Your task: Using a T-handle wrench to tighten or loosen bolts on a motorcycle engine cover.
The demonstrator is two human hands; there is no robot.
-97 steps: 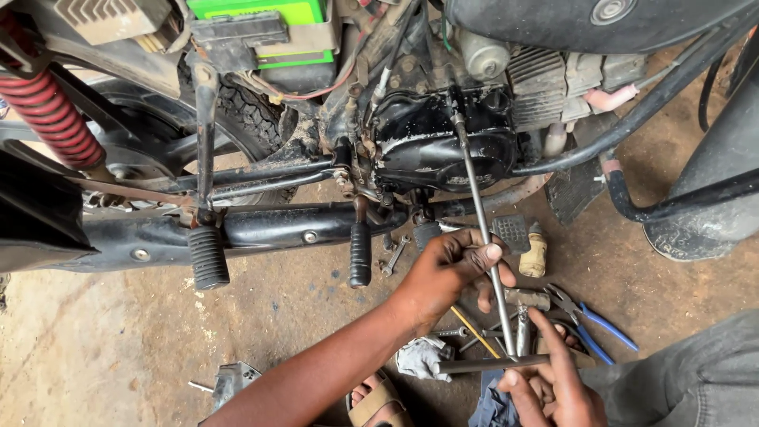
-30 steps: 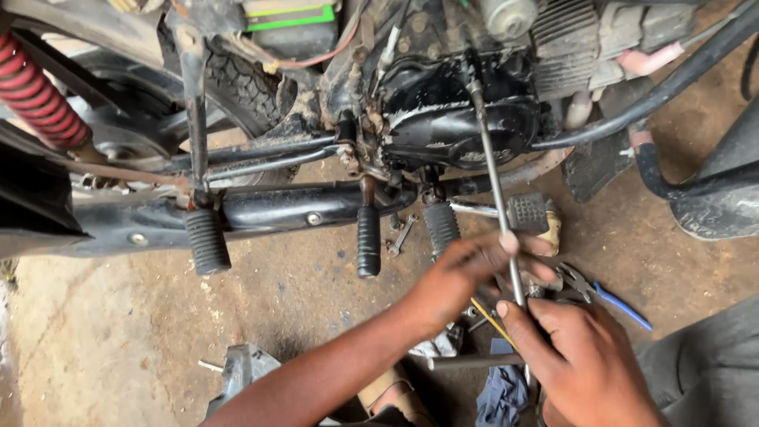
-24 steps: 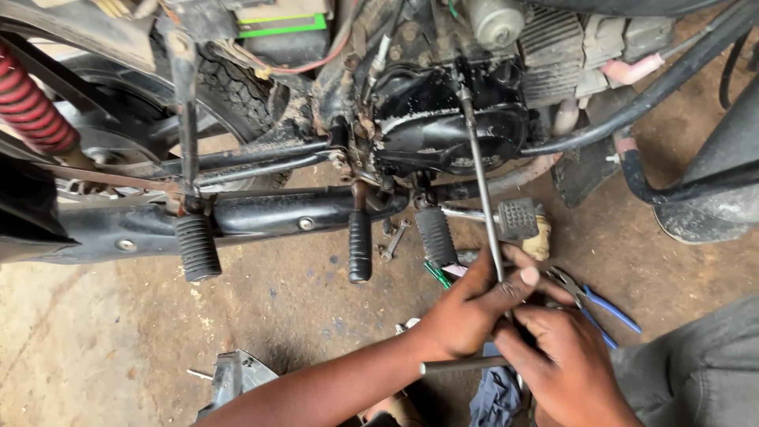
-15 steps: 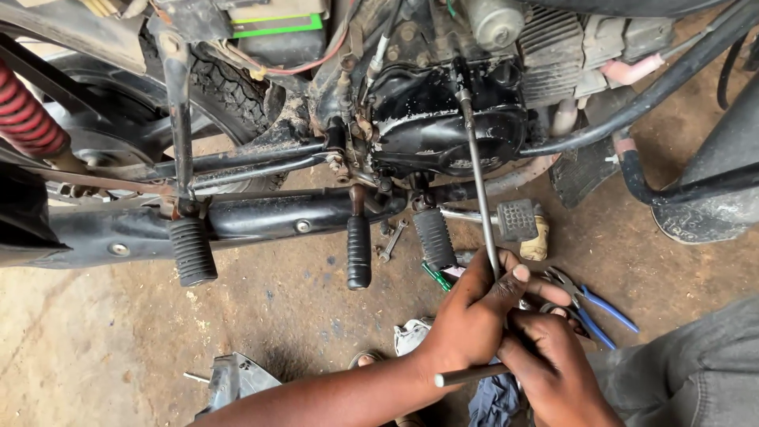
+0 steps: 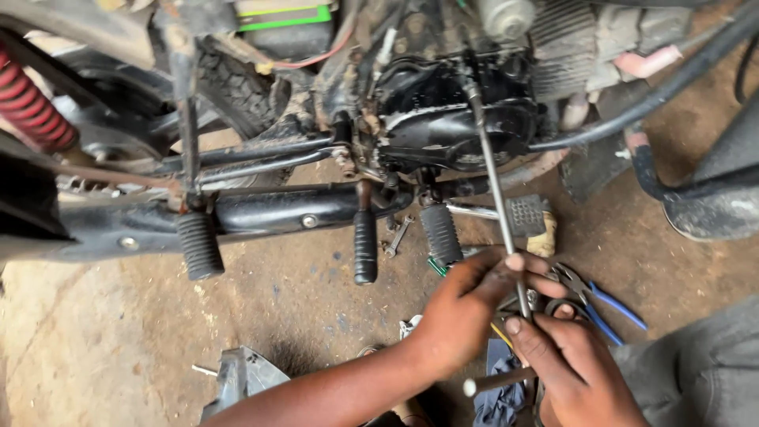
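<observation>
Low at centre-right, both hands meet on 1 long rod (image 5: 496, 205); left hand (image 5: 466, 304) curls narrow about its lower shaft, thumb and fingers pinching the metal; right hand (image 5: 573, 368) sits just below and beside it, fingers wrapped at the base of the shaft, touching the left hand's fingertips; a short crossbar (image 5: 494, 382) sticks out leftward under the right hand, whether it joins the rod is hidden by the fingers. Rod runs up, tilted slightly left, its top end set against the black engine cover (image 5: 458, 122) of a motorcycle lying across the upper frame. Just right of the hands, blue-handled pliers (image 5: 601, 304) lie on the dirt floor (image 5: 103, 348); a blue rag (image 5: 498, 395) sits under the wrists; a small spanner (image 5: 397, 236) lies on the ground below the engine. Further out: 3 ribbed rubber pegs hang under the frame, left peg (image 5: 199, 243), middle peg (image 5: 364, 247), right peg (image 5: 441, 236); black exhaust pipe (image 5: 277, 212) runs behind them; red spring (image 5: 32, 107) at far left; knobbly tyre (image 5: 241, 87) above; grey metal part (image 5: 237, 379) on the floor at lower left.
</observation>
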